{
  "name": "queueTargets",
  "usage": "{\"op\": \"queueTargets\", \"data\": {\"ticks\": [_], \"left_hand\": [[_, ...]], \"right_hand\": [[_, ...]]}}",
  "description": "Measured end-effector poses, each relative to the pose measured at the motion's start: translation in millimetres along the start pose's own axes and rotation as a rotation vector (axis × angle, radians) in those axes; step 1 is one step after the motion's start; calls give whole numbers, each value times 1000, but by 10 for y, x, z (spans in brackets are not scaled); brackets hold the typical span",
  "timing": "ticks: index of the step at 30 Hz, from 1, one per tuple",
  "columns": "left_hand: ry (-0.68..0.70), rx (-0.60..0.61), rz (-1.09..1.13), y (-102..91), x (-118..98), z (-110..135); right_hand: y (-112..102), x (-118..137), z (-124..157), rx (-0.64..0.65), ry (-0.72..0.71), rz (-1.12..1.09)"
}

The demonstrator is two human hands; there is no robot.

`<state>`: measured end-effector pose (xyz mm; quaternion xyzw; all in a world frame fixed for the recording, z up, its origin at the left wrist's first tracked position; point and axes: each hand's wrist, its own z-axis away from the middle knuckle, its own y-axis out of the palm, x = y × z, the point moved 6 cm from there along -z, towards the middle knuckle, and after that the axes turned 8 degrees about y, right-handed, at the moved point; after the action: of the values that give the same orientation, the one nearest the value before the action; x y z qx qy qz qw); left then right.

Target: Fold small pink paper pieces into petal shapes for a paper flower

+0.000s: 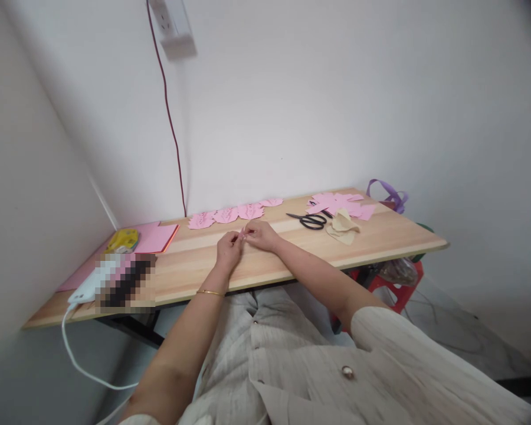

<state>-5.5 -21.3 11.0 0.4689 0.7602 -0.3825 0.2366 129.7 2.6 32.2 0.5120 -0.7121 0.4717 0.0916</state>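
Note:
My left hand and my right hand meet over the middle of the wooden table. Between their pinched fingertips is a small piece of pink paper, mostly covered by the fingers. Just beyond my hands, several pink paper cut-outs with jagged edges and dark markings lie in a row along the wall. To the right of my right hand rest black-handled scissors, their blades pointing left.
Pink paper scraps are heaped at the right, near a crumpled beige cloth-like piece. A purple strap stands at the right edge. Pink sheets, a yellow packet and a white device with a cable occupy the left end.

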Motion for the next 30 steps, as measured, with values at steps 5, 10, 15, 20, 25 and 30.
{"op": "queueTargets", "data": {"ticks": [5,10,15,20,25,30], "left_hand": [[-11,10,-43,1,-19,5],[-17,15,-43,5,16,6],[-38,1,-44,-12,39,6],[-57,-9,-26,-28,45,5],[-158,-72,66,-62,136,14],[-245,-139,272,-52,209,24]], "right_hand": [[22,-77,-18,-4,33,9],[17,-156,-30,20,98,60],[-52,-217,-46,7,125,104],[-102,-292,-56,-50,144,133],[-257,-369,-52,-195,190,85],[-177,-312,-35,-127,206,-174]]}}
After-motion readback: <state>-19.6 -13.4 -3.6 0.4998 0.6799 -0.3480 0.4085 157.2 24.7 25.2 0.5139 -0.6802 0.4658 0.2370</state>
